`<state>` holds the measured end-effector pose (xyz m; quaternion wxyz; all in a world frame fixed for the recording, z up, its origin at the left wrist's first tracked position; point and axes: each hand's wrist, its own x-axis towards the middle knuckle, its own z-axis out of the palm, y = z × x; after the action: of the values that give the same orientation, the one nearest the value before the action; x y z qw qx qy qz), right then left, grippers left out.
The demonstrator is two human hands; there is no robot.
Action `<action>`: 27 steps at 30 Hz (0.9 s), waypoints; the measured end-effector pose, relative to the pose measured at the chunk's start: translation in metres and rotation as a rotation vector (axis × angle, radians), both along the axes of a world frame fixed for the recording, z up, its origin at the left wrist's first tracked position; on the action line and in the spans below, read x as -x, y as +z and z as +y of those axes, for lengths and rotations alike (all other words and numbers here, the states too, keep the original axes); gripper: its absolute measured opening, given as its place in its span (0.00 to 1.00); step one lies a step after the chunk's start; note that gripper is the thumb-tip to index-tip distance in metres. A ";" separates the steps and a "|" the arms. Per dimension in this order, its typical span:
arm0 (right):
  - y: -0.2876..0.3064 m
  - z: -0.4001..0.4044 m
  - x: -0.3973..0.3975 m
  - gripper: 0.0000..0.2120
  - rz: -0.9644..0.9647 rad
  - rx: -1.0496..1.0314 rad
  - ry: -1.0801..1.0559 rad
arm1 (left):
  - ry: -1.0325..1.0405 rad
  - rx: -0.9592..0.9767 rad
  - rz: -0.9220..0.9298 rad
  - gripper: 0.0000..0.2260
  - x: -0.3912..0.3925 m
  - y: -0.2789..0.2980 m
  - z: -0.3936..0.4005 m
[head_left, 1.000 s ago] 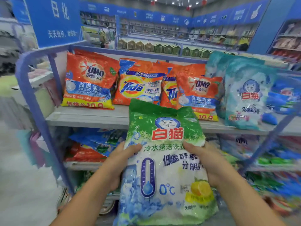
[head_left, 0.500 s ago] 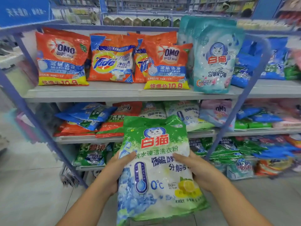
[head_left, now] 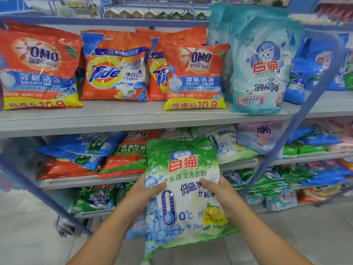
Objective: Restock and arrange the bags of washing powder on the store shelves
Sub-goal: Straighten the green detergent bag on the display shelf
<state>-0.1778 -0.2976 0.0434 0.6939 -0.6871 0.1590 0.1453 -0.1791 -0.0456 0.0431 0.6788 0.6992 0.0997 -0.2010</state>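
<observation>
The held bag (head_left: 183,188) is green and white with red characters and a blue thermometer; shelf bags are orange (head_left: 194,77), teal (head_left: 261,73) and blue (head_left: 84,148).

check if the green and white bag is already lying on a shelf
No, the green and white bag is held upright in front of the shelves, gripped by the left hand and right hand.

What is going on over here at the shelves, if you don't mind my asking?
A person is restocking washing powder. Both hands, left hand and right hand, grip a green bag upright in front of the middle shelf, where matching bags lie. It is not shelved yet. The top shelf holds orange bags.
</observation>
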 end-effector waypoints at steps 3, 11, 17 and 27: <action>-0.008 0.011 -0.040 0.21 -0.033 0.026 -0.065 | 0.012 0.011 -0.034 0.23 -0.042 -0.004 0.004; -0.031 0.024 -0.122 0.43 0.009 0.144 0.069 | 0.013 -0.044 -0.117 0.46 -0.131 -0.045 0.021; -0.045 0.007 -0.181 0.52 -0.006 0.256 0.171 | 0.142 -0.162 -0.226 0.45 -0.177 -0.064 0.002; -0.053 0.002 -0.243 0.55 -0.126 0.698 0.244 | -0.124 -0.696 -0.159 0.51 -0.229 -0.076 -0.019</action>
<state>0.0650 -0.2957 -0.0098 0.4037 -0.9038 0.0731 0.1214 0.0502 -0.0650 -0.0329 0.3923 0.9066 0.0662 -0.1407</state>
